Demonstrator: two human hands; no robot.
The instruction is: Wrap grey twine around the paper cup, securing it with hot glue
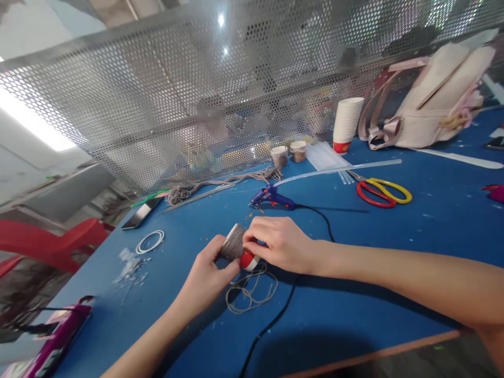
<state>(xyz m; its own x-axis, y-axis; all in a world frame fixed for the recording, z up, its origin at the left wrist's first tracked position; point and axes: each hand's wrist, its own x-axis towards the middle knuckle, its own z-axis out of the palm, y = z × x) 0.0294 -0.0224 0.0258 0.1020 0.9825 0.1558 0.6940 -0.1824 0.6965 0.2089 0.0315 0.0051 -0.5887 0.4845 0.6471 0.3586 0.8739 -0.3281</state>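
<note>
A small paper cup (233,244) lies tilted between my hands, partly wrapped in grey cord, with its red and white end showing. My left hand (210,273) grips the cup from the left, thumb below and fingers behind. My right hand (281,241) is closed at the cup's right side, its fingertips pinching at the edge of the wrapping, probably on the grey cord, though the fingers mostly hide it. Loose loops of the cord (252,296) rest on the blue table just under the cup. Beyond my hands lies a blue glue gun (271,196) with a clear glue stick in its back.
Scissors (384,192), a stack of paper cups (348,126), two wrapped cups (289,153) and a cord bundle (179,195) lie farther back. A phone (142,213) and white cable coil (150,242) are left. A purple power strip (59,341) sits front left; a backpack (429,105) stands right.
</note>
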